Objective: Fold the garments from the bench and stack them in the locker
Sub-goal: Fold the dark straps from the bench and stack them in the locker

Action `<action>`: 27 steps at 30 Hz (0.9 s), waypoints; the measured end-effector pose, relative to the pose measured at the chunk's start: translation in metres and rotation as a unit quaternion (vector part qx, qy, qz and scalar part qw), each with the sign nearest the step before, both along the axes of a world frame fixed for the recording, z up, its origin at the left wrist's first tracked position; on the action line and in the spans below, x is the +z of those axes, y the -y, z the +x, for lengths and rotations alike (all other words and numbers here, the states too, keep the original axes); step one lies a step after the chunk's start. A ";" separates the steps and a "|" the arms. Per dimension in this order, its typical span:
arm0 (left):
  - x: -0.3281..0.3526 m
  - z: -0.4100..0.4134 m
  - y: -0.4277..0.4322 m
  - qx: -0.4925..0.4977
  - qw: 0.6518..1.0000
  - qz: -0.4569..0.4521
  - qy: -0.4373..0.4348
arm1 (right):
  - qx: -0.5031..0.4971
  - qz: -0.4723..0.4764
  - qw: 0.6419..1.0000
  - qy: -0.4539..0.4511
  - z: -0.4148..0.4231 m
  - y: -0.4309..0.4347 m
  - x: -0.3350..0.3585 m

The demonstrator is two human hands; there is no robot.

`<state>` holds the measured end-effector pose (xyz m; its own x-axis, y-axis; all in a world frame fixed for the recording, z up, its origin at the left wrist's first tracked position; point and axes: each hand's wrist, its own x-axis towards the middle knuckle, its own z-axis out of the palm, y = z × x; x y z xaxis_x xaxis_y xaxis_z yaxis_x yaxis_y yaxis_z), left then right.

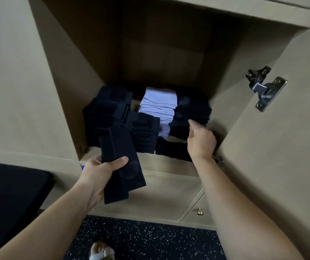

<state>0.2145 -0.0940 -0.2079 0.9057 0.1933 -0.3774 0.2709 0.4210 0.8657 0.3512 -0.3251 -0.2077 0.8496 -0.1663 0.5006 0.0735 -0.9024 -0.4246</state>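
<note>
My left hand (98, 172) grips a folded dark navy garment (121, 164) just in front of the open locker (101, 152), thumb across its top. Inside the locker stand several stacks of folded garments: dark stacks at the left (109, 109) and front middle (145, 134), a white stack (159, 106) in the middle, and a dark stack (192, 111) at the right. My right hand (201, 140) reaches into the locker's right side, its fingers at the lower part of the right dark stack; whether they hold cloth is hidden.
The locker door (281, 137) stands open at the right, with a metal hinge (265, 87). A black padded bench (9, 194) sits at the lower left. Below the locker is a drawer front with a brass knob (199, 211). The floor (146, 239) is dark and speckled.
</note>
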 end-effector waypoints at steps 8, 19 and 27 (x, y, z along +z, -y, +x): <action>-0.010 0.015 0.004 -0.007 1.000 0.001 -0.006 | 0.073 -0.133 0.988 0.018 0.013 -0.003 -0.054; -0.021 0.014 0.006 0.000 1.000 0.011 -0.017 | 0.108 -0.193 0.975 -0.027 -0.003 0.004 -0.092; -0.022 0.015 0.008 -0.006 1.000 0.006 -0.015 | 0.128 -0.190 0.973 0.013 0.002 0.006 -0.092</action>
<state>0.2294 -0.1019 -0.2295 0.8965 0.1879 -0.4012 0.3009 0.4065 0.8627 0.3528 -0.3316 -0.2998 0.8253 0.2509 0.5059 0.3228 -0.9447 -0.0580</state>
